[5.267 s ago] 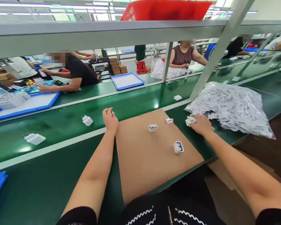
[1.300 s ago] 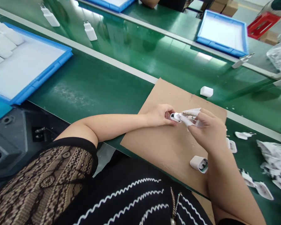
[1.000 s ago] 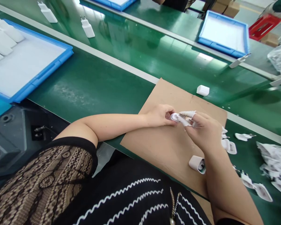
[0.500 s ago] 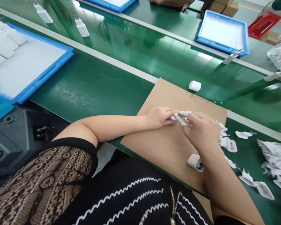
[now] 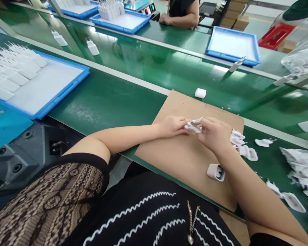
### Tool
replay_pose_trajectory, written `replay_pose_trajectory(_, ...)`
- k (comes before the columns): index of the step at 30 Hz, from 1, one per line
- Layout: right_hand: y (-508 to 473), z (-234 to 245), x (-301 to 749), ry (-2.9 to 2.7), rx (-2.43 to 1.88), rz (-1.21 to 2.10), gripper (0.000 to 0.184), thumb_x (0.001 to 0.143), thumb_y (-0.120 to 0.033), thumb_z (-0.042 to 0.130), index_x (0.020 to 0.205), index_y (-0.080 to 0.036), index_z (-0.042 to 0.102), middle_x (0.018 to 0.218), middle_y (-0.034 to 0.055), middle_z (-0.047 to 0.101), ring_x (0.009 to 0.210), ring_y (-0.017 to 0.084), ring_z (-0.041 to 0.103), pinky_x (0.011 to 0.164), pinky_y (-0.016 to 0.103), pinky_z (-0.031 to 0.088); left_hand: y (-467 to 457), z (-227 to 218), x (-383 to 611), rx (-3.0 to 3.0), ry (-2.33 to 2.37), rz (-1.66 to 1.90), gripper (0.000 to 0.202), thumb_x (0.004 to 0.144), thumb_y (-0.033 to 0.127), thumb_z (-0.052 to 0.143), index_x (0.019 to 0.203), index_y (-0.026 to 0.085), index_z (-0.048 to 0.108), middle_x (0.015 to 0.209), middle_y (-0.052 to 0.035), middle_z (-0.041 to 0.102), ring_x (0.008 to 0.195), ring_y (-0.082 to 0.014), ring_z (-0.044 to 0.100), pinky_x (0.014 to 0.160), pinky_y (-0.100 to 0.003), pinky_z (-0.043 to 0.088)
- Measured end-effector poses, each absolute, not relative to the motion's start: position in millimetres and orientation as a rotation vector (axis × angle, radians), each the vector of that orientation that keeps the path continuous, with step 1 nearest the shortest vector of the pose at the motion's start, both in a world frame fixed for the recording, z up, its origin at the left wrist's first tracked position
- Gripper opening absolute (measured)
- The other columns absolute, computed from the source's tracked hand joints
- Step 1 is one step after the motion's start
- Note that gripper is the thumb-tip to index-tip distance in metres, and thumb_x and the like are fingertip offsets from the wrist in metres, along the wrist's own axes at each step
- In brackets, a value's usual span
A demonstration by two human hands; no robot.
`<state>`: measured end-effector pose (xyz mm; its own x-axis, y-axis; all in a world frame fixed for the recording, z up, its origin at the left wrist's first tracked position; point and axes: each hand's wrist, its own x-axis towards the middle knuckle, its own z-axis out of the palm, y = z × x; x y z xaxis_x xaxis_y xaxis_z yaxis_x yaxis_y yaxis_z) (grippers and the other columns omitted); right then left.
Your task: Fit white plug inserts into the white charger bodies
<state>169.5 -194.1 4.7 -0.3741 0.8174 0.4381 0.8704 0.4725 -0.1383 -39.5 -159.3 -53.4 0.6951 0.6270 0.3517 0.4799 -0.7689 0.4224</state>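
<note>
Over the cardboard sheet, both hands meet at a small white plastic charger part. My left hand pinches its left end between thumb and fingers. My right hand grips the other end, its fingers curled round and hiding much of it. Below my right hand a white charger housing lies on the cardboard, its open end showing dark parts inside. Just right of that wrist sit several white plug covers with pins, partly hidden by the arm.
A blue-rimmed tray of upright white chargers stands at left. A white housing and several chargers are on the green conveyor beyond the cardboard. A plastic bag of white parts lies at right. A co-worker sits across.
The camera view has shifted, bringing more of the far side into sight. Both hands keep hold of the white part over the cardboard, with little visible change in grip.
</note>
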Motion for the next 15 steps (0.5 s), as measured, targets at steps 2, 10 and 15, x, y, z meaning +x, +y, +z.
replay_pose_trajectory(2,-196.4,3.3,166.8,-2.200,-1.492,-0.056,0.014,0.074,-0.029,0.061,0.063,-0.022,0.058,0.064,0.0035,0.062,0.064,0.018,0.056,0.053,0.029,0.023,-158.8,-49.4,-40.5,2.436,0.853,0.700,0.042,0.097,0.046,0.064,0.128,0.018,0.068,0.101,-0.0087,0.073,0.087,-0.0187,0.069,0.076,-0.026,0.047)
replay_pose_trajectory(10,-203.1,20.7,191.2,-2.024,-1.395,0.519,0.071,0.080,-0.048,0.077,0.144,-0.026,0.059,0.117,0.0100,0.070,0.072,0.017,0.058,0.068,0.034,0.051,-152.2,-27.6,-39.4,1.575,0.812,0.692,0.038,0.081,0.036,0.080,0.111,0.012,0.074,0.081,-0.0023,0.071,0.069,-0.0120,0.062,0.063,-0.023,0.048)
replay_pose_trajectory(15,-213.3,41.3,196.2,-2.150,-1.151,0.417,0.066,0.080,-0.056,0.080,0.139,-0.030,0.063,0.102,0.0076,0.070,0.075,0.021,0.060,0.066,0.035,0.052,-167.2,6.0,-35.5,1.367,0.702,0.697,0.043,0.080,0.046,0.081,0.102,0.010,0.071,0.075,-0.0030,0.066,0.061,-0.0091,0.058,0.052,-0.021,0.047)
